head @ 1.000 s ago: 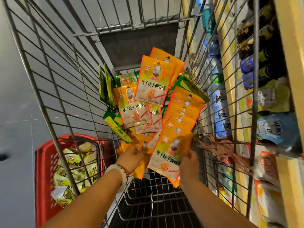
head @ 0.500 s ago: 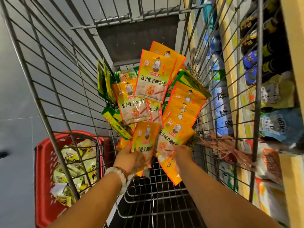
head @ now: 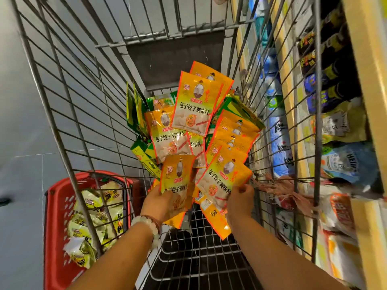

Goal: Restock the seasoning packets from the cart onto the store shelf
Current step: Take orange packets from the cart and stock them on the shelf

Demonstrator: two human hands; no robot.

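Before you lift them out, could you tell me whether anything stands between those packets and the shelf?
Yes: the cart's wire side stands between the packets and the shelf on the right.

Both bare arms reach forward and down, side by side, with a gap between them.

The left hand [head: 156,203] has its back facing up. Its fingers curl under a packet [head: 178,181] and its thumb presses on top, so it pinches the low end of that packet. The packet stands up above the grip. A bracelet [head: 149,226] of pale beads sits on the left wrist, with a thin dark band just beside it.

The right hand [head: 239,200] also shows its back. Its fingertips [head: 244,188] grip the right edge of another packet [head: 222,183], which leans up and left from the grip. The two hands are near but apart.
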